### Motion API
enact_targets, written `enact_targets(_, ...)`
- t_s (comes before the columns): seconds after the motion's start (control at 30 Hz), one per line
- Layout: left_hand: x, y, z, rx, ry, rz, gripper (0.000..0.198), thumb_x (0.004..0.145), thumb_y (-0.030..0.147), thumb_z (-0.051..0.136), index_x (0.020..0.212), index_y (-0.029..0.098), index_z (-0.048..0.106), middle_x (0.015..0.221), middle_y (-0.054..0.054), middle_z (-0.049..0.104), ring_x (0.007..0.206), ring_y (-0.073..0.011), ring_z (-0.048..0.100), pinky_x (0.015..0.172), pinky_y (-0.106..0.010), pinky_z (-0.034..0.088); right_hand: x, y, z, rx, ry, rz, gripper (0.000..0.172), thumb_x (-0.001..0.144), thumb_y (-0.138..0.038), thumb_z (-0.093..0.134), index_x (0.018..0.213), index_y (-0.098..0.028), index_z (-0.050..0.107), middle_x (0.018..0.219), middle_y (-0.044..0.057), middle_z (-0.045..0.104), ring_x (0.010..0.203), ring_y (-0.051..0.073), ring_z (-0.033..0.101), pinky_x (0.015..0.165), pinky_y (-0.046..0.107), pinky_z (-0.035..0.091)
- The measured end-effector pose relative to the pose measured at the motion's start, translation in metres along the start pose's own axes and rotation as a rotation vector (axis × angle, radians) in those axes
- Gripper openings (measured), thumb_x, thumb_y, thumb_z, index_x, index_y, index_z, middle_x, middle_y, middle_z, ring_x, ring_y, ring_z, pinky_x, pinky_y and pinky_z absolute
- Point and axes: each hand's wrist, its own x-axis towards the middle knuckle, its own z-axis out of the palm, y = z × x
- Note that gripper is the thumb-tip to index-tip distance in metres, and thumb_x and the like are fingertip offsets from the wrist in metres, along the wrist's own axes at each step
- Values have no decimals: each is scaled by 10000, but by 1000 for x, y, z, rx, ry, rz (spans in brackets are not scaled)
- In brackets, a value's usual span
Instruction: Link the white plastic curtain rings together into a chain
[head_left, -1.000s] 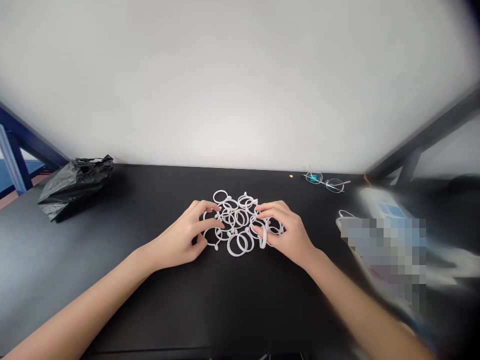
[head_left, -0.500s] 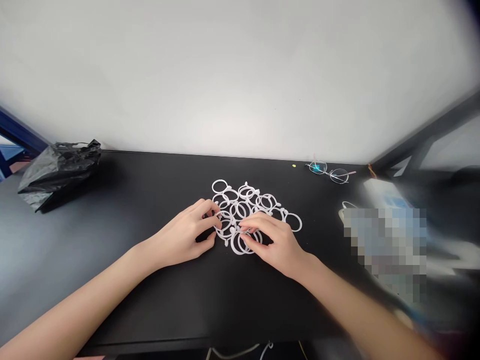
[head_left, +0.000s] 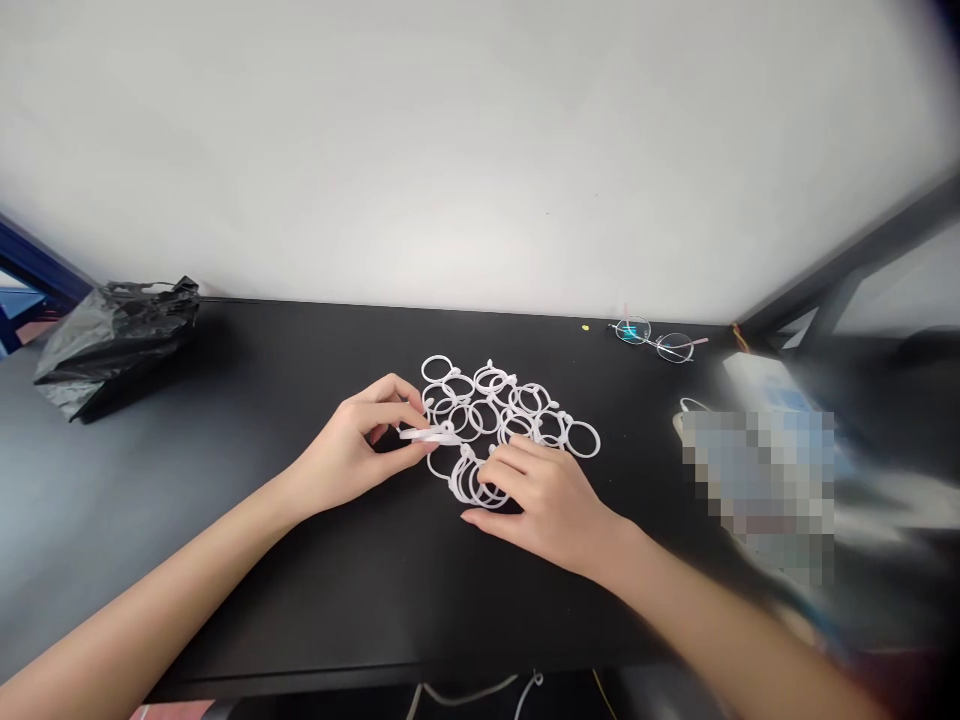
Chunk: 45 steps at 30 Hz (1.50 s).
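Several white rings (head_left: 583,440) with small knobs lie in an overlapping heap on the black table. At the heap's left side, my left hand (head_left: 371,435) pinches a couple of white rings (head_left: 431,435), seen nearly edge-on, between thumb and fingers. My right hand (head_left: 536,495) is at the near side of the heap, its thumb apart from the bent fingers. Its fingertips touch or hover over a small cluster of white rings (head_left: 466,480); whether they press on it is unclear.
A crumpled black plastic bag (head_left: 120,340) sits at the far left. Glasses (head_left: 652,338) and a tiny yellow bit (head_left: 586,328) lie near the wall. On the right are a white-blue box (head_left: 765,385) and a pixelated object (head_left: 757,490). Cables (head_left: 469,695) hang below the front edge.
My left hand has drawn back slightly left and now has rings tilted up in its pinch. My right hand's thumb has moved away from its fingers, toward the front edge.
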Motion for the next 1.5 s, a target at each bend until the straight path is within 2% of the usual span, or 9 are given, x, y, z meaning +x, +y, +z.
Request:
enact_targets(0.2, 2, 7, -5, -424, 48, -313, 243, 787, 361, 728, 847, 188, 568, 715, 29, 560, 598, -85, 493, 525, -197, 407, -2, -3, 9, 83, 52, -24, 35, 887, -199, 601, 866, -181, 622, 711, 9, 642, 647, 141, 551, 570, 257, 425)
enact_targets(0.33, 3, 10, -8, -801, 51, -482, 282, 798, 297, 731, 992, 226, 540, 659, 62, 547, 526, -61, 459, 452, -151, 377, -3, -3, 11, 198, 107, 0, 90, 880, -125, 559, 854, -187, 618, 703, 0, 636, 599, 109, 540, 550, 224, 433)
enact_targets(0.43, 2, 12, -8, -974, 38, -541, 303, 835, 273, 683, 1105, 242, 550, 765, 15, 627, 633, -103, 565, 437, -148, 417, -3, -5, 9, 340, 227, 56, 96, 859, -138, 599, 923, -206, 621, 698, -26, 630, 489, 67, 469, 502, 200, 437)
enact_targets(0.6, -1, 19, -1, -1116, -85, -486, 381, 925, 299, 542, 1295, 230, 490, 1122, -129, 676, 1055, -249, 626, 630, -265, 562, 0, -10, 2, 451, 487, 109, 221, 811, -108, 676, 983, -234, 616, 555, -74, 541, 430, 63, 470, 413, 175, 433)
enact_targets(0.7, -4, 23, 9, -1197, -189, -425, 425, 947, 338, 505, 1353, 227, 449, 1226, -145, 645, 1178, -286, 572, 833, -378, 550, 1, -10, 3, 454, 551, 96, 309, 806, -80, 672, 1060, -242, 602, 658, -40, 637, 497, 84, 572, 439, 184, 490)
enact_targets(0.9, -9, 27, 22, -1371, -272, -351, 493, 959, 399, 465, 1419, 236, 400, 1256, -131, 628, 1179, -284, 558, 971, -487, 464, 2, -4, 10, 492, 476, 21, 447, 823, -40, 624, 1197, -277, 565, 1027, 30, 721, 732, 129, 672, 539, 226, 561)
enact_targets(1.33, -11, 27, 16, -1419, -399, -307, 534, 954, 430, 449, 1451, 248, 388, 1355, -136, 559, 1308, -320, 447, 1024, -517, 417, 3, -6, 3, 440, 576, 43, 350, 799, -42, 641, 1077, -253, 620, 1021, 58, 705, 855, 187, 657, 573, 283, 535)
enact_targets(1.43, -11, 27, 15, -1360, -425, -259, 494, 954, 453, 437, 1388, 224, 492, 1326, -142, 584, 1266, -321, 492, 989, -501, 459, 2, -5, -1, 519, 547, 154, 328, 797, -127, 691, 1088, -258, 614, 1045, 62, 679, 960, 215, 640, 737, 350, 561)
enact_targets(1.5, -13, 30, 14, -1224, -434, -195, 449, 955, 453, 440, 1276, 189, 609, 1277, -148, 619, 1212, -322, 542, 971, -480, 480, 2, -6, -5, 683, 387, 241, 475, 775, -237, 747, 1210, -274, 558, 1197, 76, 627, 1090, 237, 605, 903, 412, 535)
